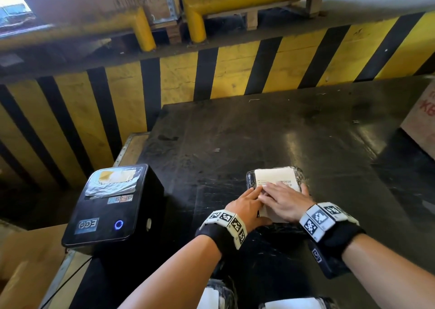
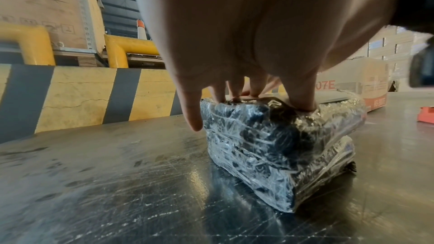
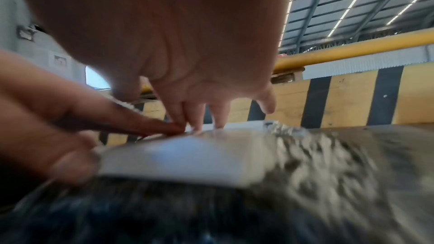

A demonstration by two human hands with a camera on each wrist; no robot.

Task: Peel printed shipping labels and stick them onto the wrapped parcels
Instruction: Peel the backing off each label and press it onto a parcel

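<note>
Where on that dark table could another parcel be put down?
The widest bare patch of the table lies beyond the wrapped parcel, toward the striped barrier. A second strip lies between parcel and label printer. It is crowded where the left hand and right hand press the label.

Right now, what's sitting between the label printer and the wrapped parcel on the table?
Nothing but bare dark tabletop between the label printer and the wrapped parcel, as the head view shows. The left hand reaches the parcel from the near side.
</note>
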